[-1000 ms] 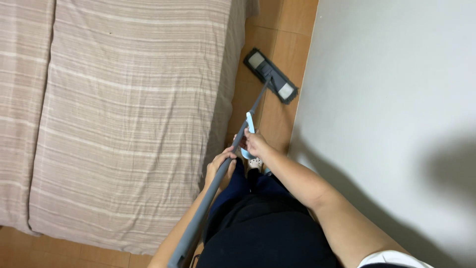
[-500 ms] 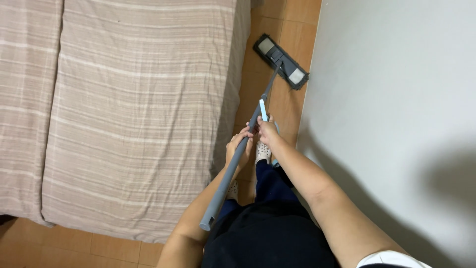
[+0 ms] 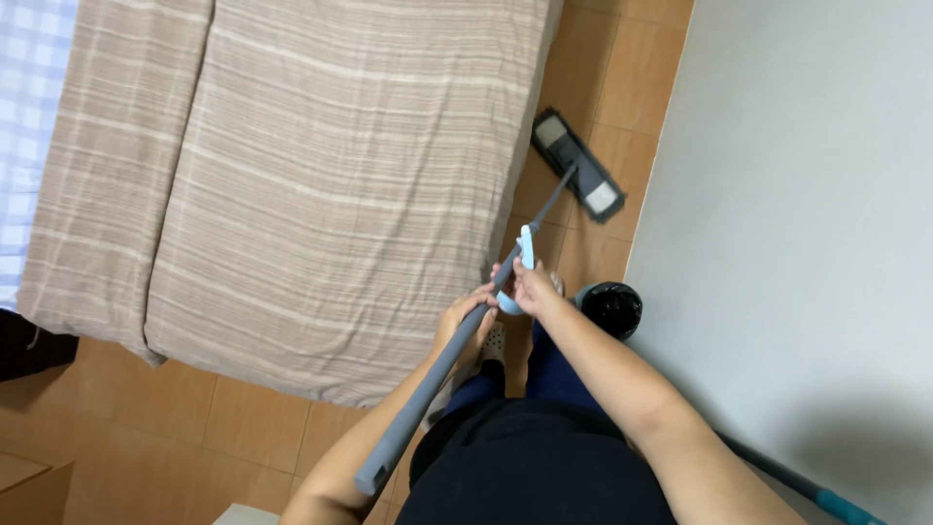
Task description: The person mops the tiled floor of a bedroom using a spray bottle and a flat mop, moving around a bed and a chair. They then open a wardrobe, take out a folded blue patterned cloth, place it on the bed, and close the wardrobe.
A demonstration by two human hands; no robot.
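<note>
At the far left edge lies one strip of blue-and-white checked cloth (image 3: pixel 24 107); beside it spreads one bed (image 3: pixel 321 175) under a beige striped cover, taking up most of the left and middle of the view, its near corner hanging over the wooden floor (image 3: pixel 253 428); one flat mop (image 3: pixel 505 282) runs from bottom centre up to the right, with one grey handle, one pale blue clip partway along it and one dark rectangular head (image 3: pixel 577 165) resting on the floor in the narrow strip between the bed's edge and the wall; the left hand (image 3: pixel 465 326) has its fingers curled tight around the grey handle, and the right hand (image 3: pixel 530 285), just above it and touching it, is clamped on the handle at the blue clip; one black round object (image 3: pixel 612 308) sits on the floor just right of the hands, near the wall; the pale grey wall (image 3: pixel 807 214) fills the right side; the bed and wall hem the mop head in on both sides.
</note>
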